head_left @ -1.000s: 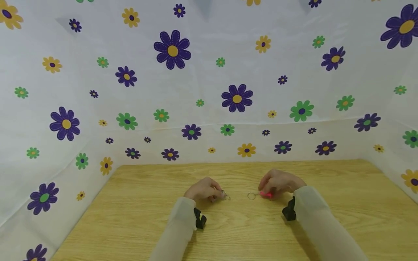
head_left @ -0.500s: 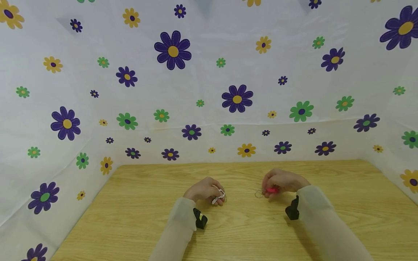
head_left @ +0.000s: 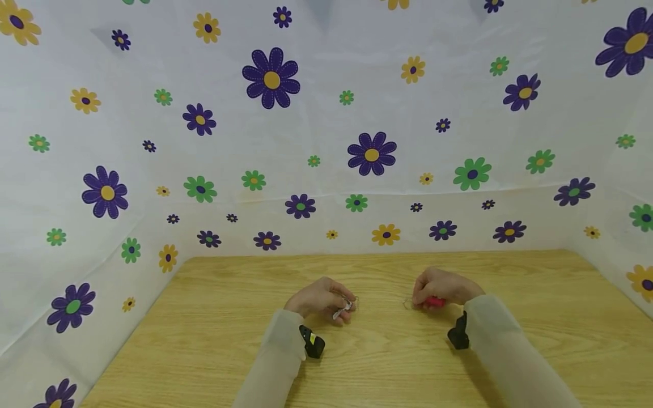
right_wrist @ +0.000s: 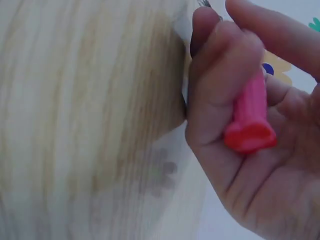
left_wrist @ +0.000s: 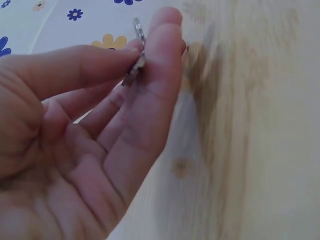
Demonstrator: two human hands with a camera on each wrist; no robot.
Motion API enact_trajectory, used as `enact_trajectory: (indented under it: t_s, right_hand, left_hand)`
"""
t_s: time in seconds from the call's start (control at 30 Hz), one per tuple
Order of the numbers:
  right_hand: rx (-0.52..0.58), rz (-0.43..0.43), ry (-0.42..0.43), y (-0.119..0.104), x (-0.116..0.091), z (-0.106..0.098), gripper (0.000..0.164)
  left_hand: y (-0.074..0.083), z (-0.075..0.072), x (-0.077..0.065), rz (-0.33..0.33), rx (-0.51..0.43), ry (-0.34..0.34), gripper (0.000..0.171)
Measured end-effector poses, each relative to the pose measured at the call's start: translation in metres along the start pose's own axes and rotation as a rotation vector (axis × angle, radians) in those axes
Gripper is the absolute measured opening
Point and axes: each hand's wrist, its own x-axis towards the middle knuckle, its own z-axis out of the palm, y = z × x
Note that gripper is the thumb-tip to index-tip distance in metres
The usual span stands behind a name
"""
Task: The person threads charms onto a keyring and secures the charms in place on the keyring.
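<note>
My left hand (head_left: 320, 299) pinches a small silvery key (head_left: 340, 310) between thumb and fingers. In the left wrist view, a metal ring (left_wrist: 138, 29) sticks up past the thumb tip, and the key (left_wrist: 134, 72) shows edge-on and blurred. Across a gap, my right hand (head_left: 445, 287) holds a pink keychain charm (head_left: 435, 302). The charm's ring (head_left: 407, 304) points toward the left hand. Seen from the right wrist, the charm (right_wrist: 250, 112) lies against the curled fingers with its red end showing; a bit of metal chain (right_wrist: 205, 3) peeks out at the fingertips.
Both hands are over a light wooden table (head_left: 377, 362). A white flower-patterned sheet (head_left: 316, 130) hangs behind the table and along its sides. Each wrist wears a black camera, one on the left (head_left: 312, 342) and one on the right (head_left: 458, 333).
My right hand has drawn slightly to the right with the pink charm and its ring. In my left hand the key has turned and now shows beside the fingers.
</note>
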Motion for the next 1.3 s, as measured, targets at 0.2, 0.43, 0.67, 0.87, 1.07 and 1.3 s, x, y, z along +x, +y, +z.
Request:
enact_trajectory:
  t_s: [0.2, 0.43, 0.67, 0.87, 1.07, 1.3]
  right_hand:
    - [-0.084, 0.028, 0.105, -0.003, -0.001, 0.006, 0.011]
    - [-0.079, 0.047, 0.167, -0.008, -0.005, 0.008, 0.005]
    - [-0.008, 0.068, 0.158, -0.009, -0.010, 0.006, 0.008]
    - [0.046, 0.071, 0.148, -0.011, -0.010, 0.007, 0.006]
    - [0.121, 0.065, 0.131, -0.011, -0.009, 0.011, 0.007]
    - [0.149, 0.071, 0.124, -0.013, -0.010, 0.013, 0.008]
  left_hand:
    - [-0.002, 0.000, 0.001, 0.023, 0.031, 0.028, 0.019]
    - [-0.003, 0.000, 0.002, 0.061, 0.086, 0.071, 0.021]
    - [-0.003, 0.001, 0.003, 0.092, 0.092, 0.077, 0.022]
    - [0.000, 0.002, 0.002, 0.114, 0.114, 0.077, 0.023]
    - [0.005, 0.007, 0.002, 0.129, 0.142, 0.077, 0.021]
    - [0.006, 0.012, 0.004, 0.143, 0.142, 0.070, 0.020]
